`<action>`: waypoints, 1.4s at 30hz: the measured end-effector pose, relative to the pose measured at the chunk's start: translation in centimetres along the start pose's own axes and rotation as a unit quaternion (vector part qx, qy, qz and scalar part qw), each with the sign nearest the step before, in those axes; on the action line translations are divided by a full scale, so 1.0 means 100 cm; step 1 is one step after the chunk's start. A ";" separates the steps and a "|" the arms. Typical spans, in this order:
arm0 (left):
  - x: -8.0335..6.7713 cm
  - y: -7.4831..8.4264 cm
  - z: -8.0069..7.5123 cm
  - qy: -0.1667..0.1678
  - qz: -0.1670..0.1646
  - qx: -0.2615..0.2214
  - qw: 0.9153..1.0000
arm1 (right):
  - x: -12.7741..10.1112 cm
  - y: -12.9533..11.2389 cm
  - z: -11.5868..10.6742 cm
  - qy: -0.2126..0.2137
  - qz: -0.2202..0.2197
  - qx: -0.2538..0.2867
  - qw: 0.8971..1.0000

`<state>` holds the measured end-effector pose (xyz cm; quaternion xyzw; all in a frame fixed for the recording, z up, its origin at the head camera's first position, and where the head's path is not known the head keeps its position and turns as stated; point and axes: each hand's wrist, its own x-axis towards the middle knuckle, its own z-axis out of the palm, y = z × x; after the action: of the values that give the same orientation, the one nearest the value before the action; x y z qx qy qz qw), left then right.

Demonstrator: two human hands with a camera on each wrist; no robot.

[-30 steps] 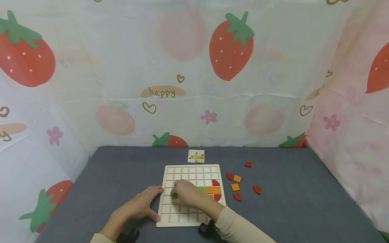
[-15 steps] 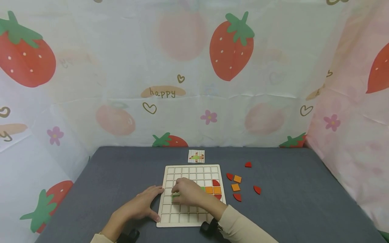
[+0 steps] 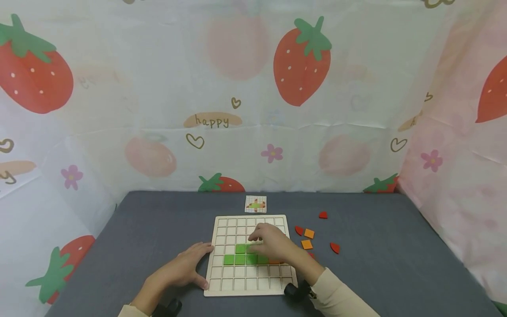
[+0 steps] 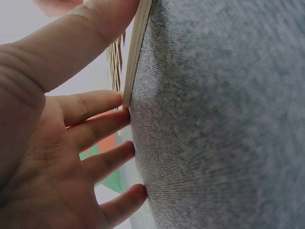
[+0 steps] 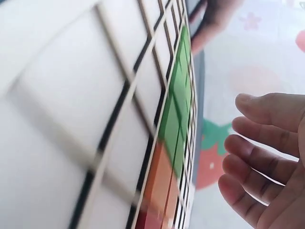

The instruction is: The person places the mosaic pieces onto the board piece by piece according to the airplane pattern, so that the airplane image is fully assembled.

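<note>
Your right hand [image 5: 267, 157] hovers with loosely bent fingers just off the board [image 5: 71, 119], beside its green tiles [image 5: 177, 102].

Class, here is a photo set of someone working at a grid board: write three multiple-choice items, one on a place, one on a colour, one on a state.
1. Where does the small pattern card lie?
A. beyond the grid board's far edge
B. left of the board
C. on the board

2. What colour are the tiles showing in the board's middle rows, left of the right hand?
A. blue
B. green
C. purple

3. How is the left hand placed?
A. lifted high above the table
B. gripping a red piece
C. fingers straight against the grid board edge

Answers: 1 A, the card lies on the grey cloth past the far edge. 2 B, green squares show there. 3 C, the left wrist view shows straight fingers at the board's edge.
</note>
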<state>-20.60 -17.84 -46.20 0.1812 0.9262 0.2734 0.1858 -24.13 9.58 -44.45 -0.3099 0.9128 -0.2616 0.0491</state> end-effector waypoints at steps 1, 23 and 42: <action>0.000 0.000 0.000 0.001 0.000 0.000 1.000 | -0.003 0.003 -0.002 0.003 0.006 0.004 1.000; 0.000 0.002 0.000 0.004 -0.012 0.006 1.000 | -0.061 0.064 -0.043 0.082 0.110 0.032 0.990; 0.002 0.001 0.001 0.000 -0.009 0.009 1.000 | -0.109 0.115 -0.063 0.085 0.163 -0.017 0.983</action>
<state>-20.70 -17.66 -46.23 0.1748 0.9304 0.2629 0.1864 -23.13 26.55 -45.64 -0.1342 0.9562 -0.2599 0.0081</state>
